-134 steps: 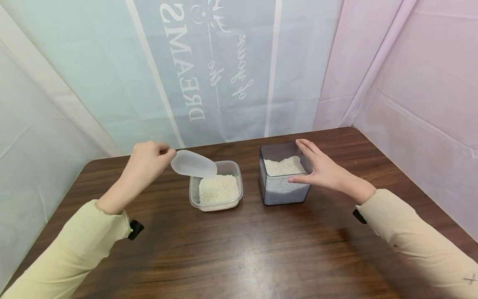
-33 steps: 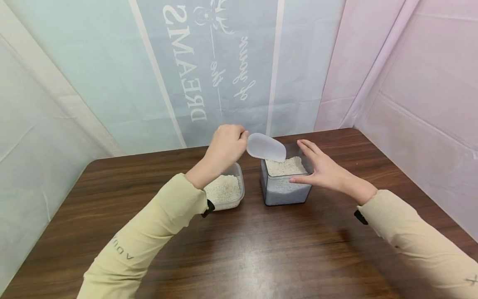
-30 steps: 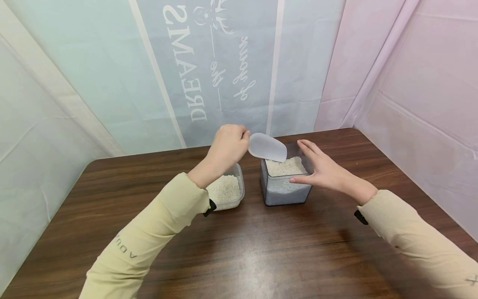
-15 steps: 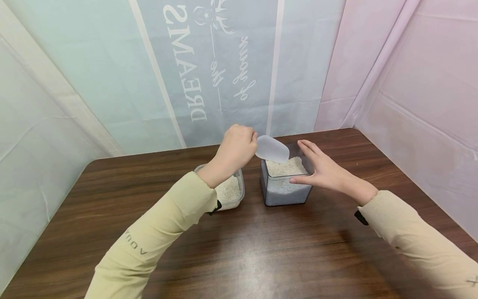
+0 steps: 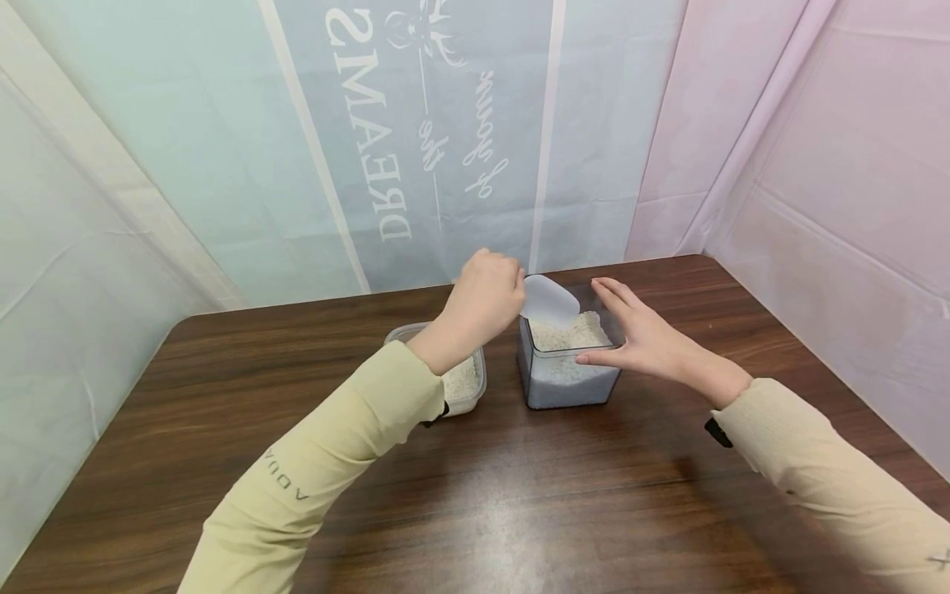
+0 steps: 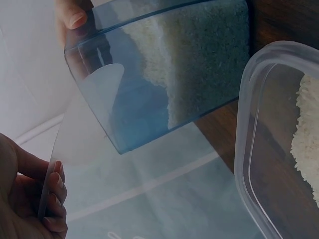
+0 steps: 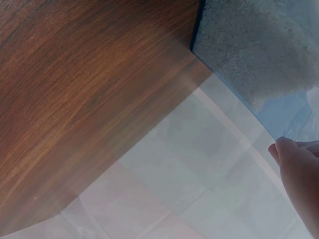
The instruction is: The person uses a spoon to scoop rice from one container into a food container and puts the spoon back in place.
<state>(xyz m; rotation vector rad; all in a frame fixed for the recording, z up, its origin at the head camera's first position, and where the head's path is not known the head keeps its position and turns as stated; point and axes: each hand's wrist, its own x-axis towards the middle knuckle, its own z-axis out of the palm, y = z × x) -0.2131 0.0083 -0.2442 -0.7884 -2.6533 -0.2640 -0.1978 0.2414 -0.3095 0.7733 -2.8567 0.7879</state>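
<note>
My left hand (image 5: 488,293) grips the end of a translucent white scoop (image 5: 551,302). The scoop's front slants down over the rice (image 5: 570,332) inside a square smoky-blue storage container (image 5: 567,381). At the container's right side, my right hand (image 5: 644,337) holds the rim, thumb on the near edge and fingers on the far one. In the left wrist view the scoop (image 6: 75,130) reaches past the container's wall (image 6: 134,117), its tip showing through it. Left of the container stands a clear plastic box (image 5: 478,386) with rice in it, partly hidden by my left wrist.
Both containers stand on a dark wooden table (image 5: 512,511), near its back edge. A pale blue printed curtain (image 5: 460,165) hangs behind, with a pinkish cloth (image 5: 839,190) on the right and a whitish one (image 5: 82,231) on the left.
From over the clear box, my left hand has carried the scoop right to the storage container. In the last second it edges further right and slightly down. My right hand stays at the rim.
</note>
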